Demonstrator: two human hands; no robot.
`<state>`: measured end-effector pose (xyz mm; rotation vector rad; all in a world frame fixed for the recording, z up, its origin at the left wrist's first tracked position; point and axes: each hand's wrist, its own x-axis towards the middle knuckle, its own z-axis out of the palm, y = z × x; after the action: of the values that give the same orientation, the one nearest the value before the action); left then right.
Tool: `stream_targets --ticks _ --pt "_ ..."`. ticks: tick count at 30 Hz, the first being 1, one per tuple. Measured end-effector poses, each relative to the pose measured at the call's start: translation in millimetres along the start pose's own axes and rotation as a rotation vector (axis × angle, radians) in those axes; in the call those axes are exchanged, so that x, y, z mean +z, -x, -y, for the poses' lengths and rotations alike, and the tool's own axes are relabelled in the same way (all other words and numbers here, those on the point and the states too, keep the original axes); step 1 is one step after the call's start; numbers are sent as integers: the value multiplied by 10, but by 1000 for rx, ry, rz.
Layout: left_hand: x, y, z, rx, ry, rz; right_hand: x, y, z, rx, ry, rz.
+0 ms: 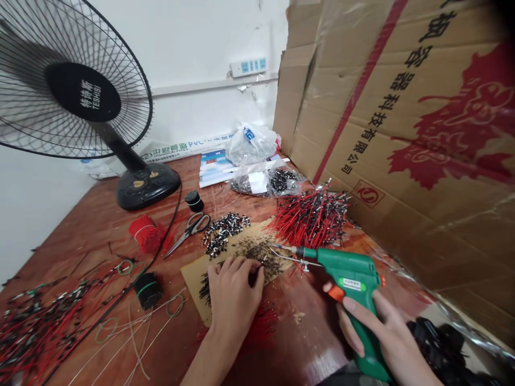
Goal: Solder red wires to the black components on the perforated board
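Observation:
My right hand (374, 327) is wrapped round the handle of a green soldering gun (346, 262) with an orange trigger. Its metal tip and a thin solder wire (287, 255) point left over a tan cardboard sheet (193, 273). On that sheet rests my left hand (235, 292), fingers curled and thumb close to the index finger. Whatever small thing lies between them is too dark to make out. Small black components (225, 230) with shiny ends lie in a pile just behind the left hand. Beyond the gun's tip is a heap of red wires (309, 217) with black and silver ends.
A black fan (148, 185) stands at the back left, its cable crossing the table. Scissors (187, 233), a red wire bundle (145, 234) and black bundles (148, 290) lie left. Bagged parts (265, 179) sit behind. A large cardboard box (341, 69) walls the right side.

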<state>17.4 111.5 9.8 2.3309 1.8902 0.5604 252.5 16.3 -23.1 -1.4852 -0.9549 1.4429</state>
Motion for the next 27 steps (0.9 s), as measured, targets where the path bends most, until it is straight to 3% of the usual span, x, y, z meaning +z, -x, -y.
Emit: stream_targets --ticks 5,10,16,22,27 --pt "32 -6 -4 72 4 -25 31 8 101 26 13 -24" --pt "14 30 -21 199 43 -133 51 44 193 1 -3 -54" --pt "-118 134 -111 373 239 -305 296 28 384 -129 -45 -43" --pt "-220 202 -129 468 391 -310 647 -175 663 -255 -168 56" --pt "-211 211 -117 512 380 -288 761 -237 755 -281 -202 101"
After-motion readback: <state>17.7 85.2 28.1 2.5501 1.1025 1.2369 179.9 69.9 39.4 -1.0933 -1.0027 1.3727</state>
